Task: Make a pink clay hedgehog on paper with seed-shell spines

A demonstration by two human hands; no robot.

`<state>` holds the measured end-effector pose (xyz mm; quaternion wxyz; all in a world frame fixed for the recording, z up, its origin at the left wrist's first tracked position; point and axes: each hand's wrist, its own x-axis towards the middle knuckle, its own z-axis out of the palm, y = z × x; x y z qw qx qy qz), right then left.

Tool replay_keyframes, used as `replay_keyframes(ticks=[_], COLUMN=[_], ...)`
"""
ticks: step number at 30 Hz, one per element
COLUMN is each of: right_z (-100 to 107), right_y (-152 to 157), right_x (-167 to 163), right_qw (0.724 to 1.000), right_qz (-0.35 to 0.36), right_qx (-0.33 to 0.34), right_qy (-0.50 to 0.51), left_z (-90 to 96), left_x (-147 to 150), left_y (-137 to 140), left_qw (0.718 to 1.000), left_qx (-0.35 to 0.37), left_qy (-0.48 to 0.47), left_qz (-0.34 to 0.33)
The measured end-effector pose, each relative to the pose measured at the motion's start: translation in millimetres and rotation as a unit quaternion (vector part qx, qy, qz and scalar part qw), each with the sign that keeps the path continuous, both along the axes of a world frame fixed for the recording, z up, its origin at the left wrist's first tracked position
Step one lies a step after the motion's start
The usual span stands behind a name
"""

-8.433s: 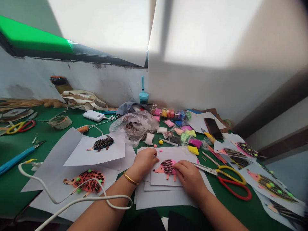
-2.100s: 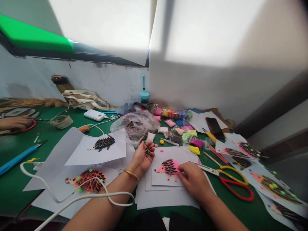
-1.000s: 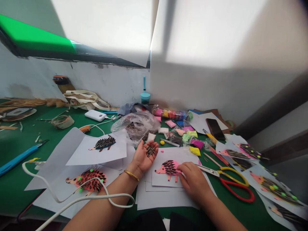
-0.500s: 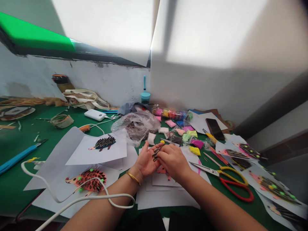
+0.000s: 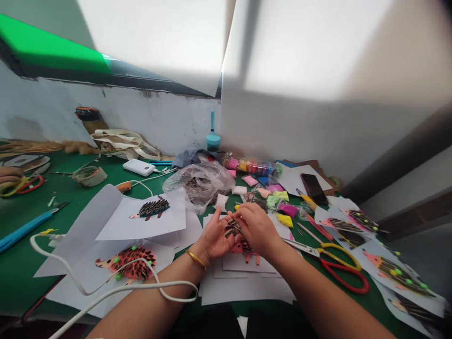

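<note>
My left hand point(image 5: 219, 238) is turned palm up, cupping several striped sunflower seeds point(image 5: 231, 230). Over that palm, my right hand point(image 5: 257, 228) has its thumb and fingertips pinched together at the seeds; the tips are partly hidden. Beneath both hands lies a white sheet with a pink hedgehog picture point(image 5: 247, 249), partly covered by seeds and by my right hand. Just beyond the fingers is a small yellow ball point(image 5: 237, 207). A clear plastic bag point(image 5: 201, 186) of sunflower seeds lies open behind my hands.
Scissors point(image 5: 339, 263) with red and yellow handles lie right. Seed-covered hedgehog pictures point(image 5: 155, 207) flank both sides. A white cable point(image 5: 169, 286) loops above my left forearm. Packets of coloured clay point(image 5: 287, 209), a phone point(image 5: 314, 189) and a blue craft knife point(image 5: 31, 228) lie around. Another person's hand point(image 5: 10, 174) holds scissors far left.
My right hand has shifted slightly right, uncovering more seeds in my left palm and more of the pink hedgehog. Another person's hand with scissors has come in at the left edge.
</note>
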<state>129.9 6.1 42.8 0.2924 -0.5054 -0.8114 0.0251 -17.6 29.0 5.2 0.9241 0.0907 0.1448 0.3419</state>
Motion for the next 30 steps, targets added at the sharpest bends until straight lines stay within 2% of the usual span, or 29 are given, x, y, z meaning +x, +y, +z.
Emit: replay_keyframes(ticks=[3, 5, 8, 14, 20, 30], right_z=[-1, -5, -16, -44, -52, -57], right_y=[-8, -17, -35, -63, -74, -73], right_x=[17, 31, 52, 74, 69, 63], right_qw=[0.996, 0.99, 0.983, 0.977, 0.972, 0.992], right_qz=[-0.035, -0.062, -0.065, -0.06, -0.073, -0.065], right_qx=[-0.03, -0.063, -0.104, -0.156, -0.196, -0.111], right_qy=[0.071, 0.112, 0.134, 0.134, 0.111, 0.016], left_z=[2.0, 1.4, -1.9, -6.3, -4.3, -7.8], left_x=[0, -2, -4, -4, -3, -3], left_y=[2, 5, 12, 19, 19, 22], left_qw=[1.0, 0.998, 0.992, 0.985, 0.981, 0.975], left_qx=[-0.005, -0.009, -0.023, -0.047, -0.059, -0.07], left_qy=[0.023, 0.038, 0.052, 0.077, 0.089, 0.106], left_qz=[0.019, 0.053, 0.111, 0.148, 0.163, 0.18])
